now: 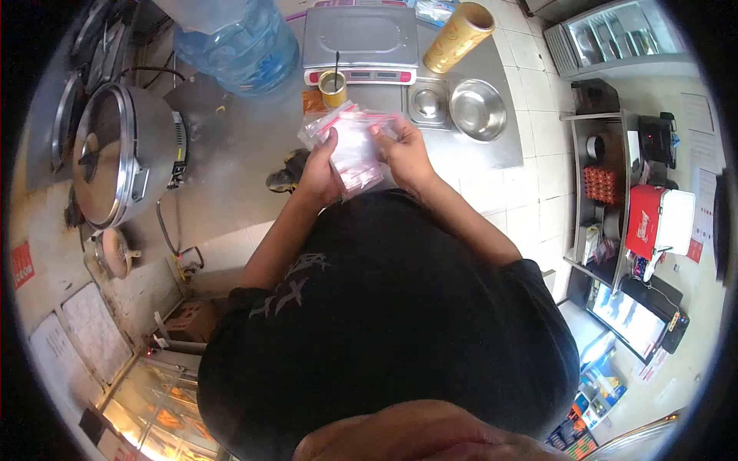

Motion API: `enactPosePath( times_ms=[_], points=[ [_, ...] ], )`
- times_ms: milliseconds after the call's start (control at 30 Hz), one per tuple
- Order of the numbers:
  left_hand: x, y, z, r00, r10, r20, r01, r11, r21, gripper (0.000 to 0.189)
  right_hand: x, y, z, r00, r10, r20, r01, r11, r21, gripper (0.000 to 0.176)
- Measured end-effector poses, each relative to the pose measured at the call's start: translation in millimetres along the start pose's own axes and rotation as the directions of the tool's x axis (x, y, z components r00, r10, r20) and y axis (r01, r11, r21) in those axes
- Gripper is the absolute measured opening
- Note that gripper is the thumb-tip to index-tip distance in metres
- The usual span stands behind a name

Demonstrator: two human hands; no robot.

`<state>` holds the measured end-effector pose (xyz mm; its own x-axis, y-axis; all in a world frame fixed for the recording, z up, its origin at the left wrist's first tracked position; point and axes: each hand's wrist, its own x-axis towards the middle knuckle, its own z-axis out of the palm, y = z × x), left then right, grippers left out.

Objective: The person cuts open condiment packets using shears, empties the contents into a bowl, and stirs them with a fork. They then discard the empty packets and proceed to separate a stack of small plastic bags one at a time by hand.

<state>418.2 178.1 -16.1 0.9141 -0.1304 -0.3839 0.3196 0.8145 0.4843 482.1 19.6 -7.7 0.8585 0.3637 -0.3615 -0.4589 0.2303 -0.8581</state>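
Between my two hands is a stack of clear zip bags with pink-red seal strips along the top. My left hand grips the stack along its left side, thumb on top. At the upper right corner, my right hand pinches the sealed edge between thumb and fingers. Just beyond the bags stands a small yellow tin with a dark-handled utensil in it. Close to my left wrist lies a dark and yellowish item, partly hidden, whose kind I cannot make out.
A digital scale stands at the back of the steel table, beside a large blue water jug. Right of it are a cardboard roll, a square metal container and a steel bowl. A big lidded pot sits left.
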Motion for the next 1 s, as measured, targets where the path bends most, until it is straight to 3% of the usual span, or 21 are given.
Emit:
enactPosePath(
  times_ms=[67,233,500,633,667,733,800,867,933,967,1000],
  points=[
    [-5.8,3.5,6.0,0.999,0.033,0.032,-0.029,0.991,-0.128,0.055,-10.9,-18.5,5.8,0.999,0.030,-0.023,-0.028,0.998,0.056,0.022],
    [-9.4,9.5,2.4,1.000,-0.002,-0.021,0.001,0.996,-0.085,0.057,-17.8,-31.3,-6.4,0.983,0.118,-0.139,-0.108,0.991,0.080,0.026],
    [-2.6,4.2,9.7,0.993,-0.113,-0.036,0.114,0.993,0.035,0.047,-22.2,-27.8,-22.3,0.999,0.043,-0.026,-0.044,0.999,-0.027,0.028],
    [6.8,-12.0,7.0,0.988,-0.002,-0.152,0.055,0.938,0.342,0.043,-18.8,-12.5,-25.3,0.996,-0.021,-0.083,0.025,0.999,0.046,0.029],
    [9.1,-16.2,6.6,0.982,0.038,-0.187,0.054,0.885,0.462,0.043,-19.5,-9.9,-25.3,0.995,0.056,-0.087,-0.044,0.989,0.140,0.029],
    [13.1,-22.3,11.6,0.986,0.038,-0.161,0.049,0.863,0.502,0.042,-19.7,-6.1,-28.3,0.988,0.114,-0.100,-0.087,0.966,0.245,0.030],
    [19.9,-26.7,15.1,0.995,0.097,0.006,-0.080,0.778,0.623,0.050,-21.1,0.9,-33.2,0.981,0.176,-0.077,-0.150,0.952,0.268,0.036],
    [36.2,-42.7,-7.9,0.988,0.149,0.041,-0.133,0.688,0.714,0.054,-16.8,15.6,-40.1,0.986,0.135,-0.103,-0.102,0.957,0.273,0.035],
    [43.1,-48.7,-4.8,0.962,0.234,0.138,-0.248,0.554,0.795,0.051,-14.9,16.4,-44.2,0.987,0.066,-0.148,-0.054,0.995,0.088,0.033],
    [43.9,-52.3,-3.5,0.965,0.223,0.140,-0.243,0.549,0.800,0.051,-14.5,16.2,-45.1,0.984,0.013,-0.175,0.009,0.992,0.126,0.029],
    [39.0,-50.4,11.6,0.982,0.184,0.036,-0.144,0.620,0.771,0.048,-12.9,15.3,-49.5,0.983,0.015,-0.182,0.010,0.990,0.138,0.029]
  ],
)
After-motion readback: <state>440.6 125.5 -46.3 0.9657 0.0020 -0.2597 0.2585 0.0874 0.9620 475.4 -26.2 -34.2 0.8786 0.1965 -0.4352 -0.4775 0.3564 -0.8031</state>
